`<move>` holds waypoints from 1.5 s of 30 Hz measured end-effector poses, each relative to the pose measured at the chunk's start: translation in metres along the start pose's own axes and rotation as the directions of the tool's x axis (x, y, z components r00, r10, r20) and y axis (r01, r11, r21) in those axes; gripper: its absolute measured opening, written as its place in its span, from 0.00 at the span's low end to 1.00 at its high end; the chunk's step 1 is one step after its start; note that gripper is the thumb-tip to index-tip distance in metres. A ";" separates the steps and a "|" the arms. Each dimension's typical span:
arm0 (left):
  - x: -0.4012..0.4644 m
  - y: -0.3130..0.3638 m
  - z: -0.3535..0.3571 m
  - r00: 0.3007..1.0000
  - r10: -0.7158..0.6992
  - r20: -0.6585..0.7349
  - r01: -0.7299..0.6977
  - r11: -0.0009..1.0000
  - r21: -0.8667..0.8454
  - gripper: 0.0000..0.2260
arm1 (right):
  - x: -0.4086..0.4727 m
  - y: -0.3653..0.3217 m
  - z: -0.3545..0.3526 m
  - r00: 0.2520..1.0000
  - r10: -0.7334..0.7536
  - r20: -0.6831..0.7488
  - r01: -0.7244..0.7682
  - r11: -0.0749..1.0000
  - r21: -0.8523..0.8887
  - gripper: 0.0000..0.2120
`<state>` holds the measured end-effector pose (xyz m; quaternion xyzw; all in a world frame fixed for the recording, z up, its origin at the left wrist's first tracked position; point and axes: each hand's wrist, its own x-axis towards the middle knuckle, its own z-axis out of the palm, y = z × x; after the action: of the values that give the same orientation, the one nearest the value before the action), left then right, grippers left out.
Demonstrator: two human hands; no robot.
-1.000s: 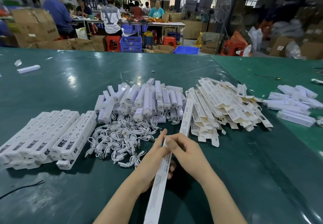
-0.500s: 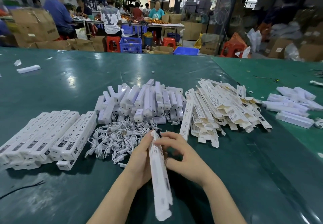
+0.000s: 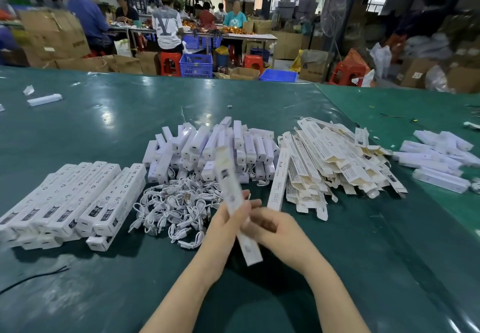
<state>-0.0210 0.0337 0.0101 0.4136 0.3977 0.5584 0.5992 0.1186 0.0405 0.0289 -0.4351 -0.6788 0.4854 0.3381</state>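
Both hands hold one long white carton (image 3: 230,187) above the green table (image 3: 104,125), its far end blurred and tilted up and away from me. My left hand (image 3: 223,225) grips its left side. My right hand (image 3: 272,228) curls around its lower part, whose end (image 3: 250,252) sticks out below the fingers. Beyond the hands lie a tangle of short white cables (image 3: 174,208), a heap of white bar-shaped devices (image 3: 207,148), and a pile of flat unfolded cartons (image 3: 335,163). Closed cartons (image 3: 75,200) are stacked in rows at the left.
More white boxes (image 3: 439,158) lie at the right on the adjoining green table. A lone white box (image 3: 44,99) sits far left, a black wire (image 3: 31,278) near the front left. Behind the table, people work among cardboard boxes, blue crates (image 3: 196,65) and red stools.
The carton has swung from lying low along my forearms to pointing up and away. Both hands have shifted along it, and its far end now rises over the device heap.
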 end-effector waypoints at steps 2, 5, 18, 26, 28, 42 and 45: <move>0.000 0.001 0.000 0.999 0.002 -0.055 -0.005 0.999 -0.047 0.25 | 0.001 0.004 0.003 0.998 0.038 0.051 -0.030 0.989 -0.145 0.16; 0.001 0.003 -0.001 0.990 -0.036 -0.133 0.014 0.987 -0.163 0.18 | 0.001 0.003 0.003 1.000 0.007 -0.003 -0.007 0.991 -0.133 0.08; 0.005 0.004 -0.006 0.983 -0.078 -0.168 0.033 0.966 -0.257 0.03 | 0.086 -0.036 0.017 0.907 -0.198 -0.371 -0.041 0.837 -0.546 0.20; 0.006 0.007 -0.007 0.976 -0.103 -0.193 0.042 0.953 -0.299 0.02 | 0.113 -0.043 0.031 0.934 -0.247 -0.257 -0.057 0.609 -0.791 0.17; 0.005 0.008 -0.007 0.976 -0.099 -0.193 0.039 0.956 -0.292 0.02 | 0.109 -0.042 0.030 0.904 -0.306 -0.298 -0.021 0.665 -0.746 0.13; 0.005 0.011 -0.007 0.980 -0.132 -0.151 0.076 0.941 -0.329 0.09 | 0.082 -0.025 0.009 0.734 -0.309 -0.604 0.212 0.950 -0.229 0.08; 0.003 0.012 -0.006 0.983 -0.164 -0.077 0.128 0.930 -0.344 0.16 | 0.062 -0.023 -0.007 0.686 -0.245 -0.685 0.319 0.948 -0.019 0.04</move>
<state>-0.0310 0.0379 0.0194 0.2443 0.3566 0.5930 0.6793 0.0940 0.0967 0.0551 -0.4546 -0.5412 0.2687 0.6544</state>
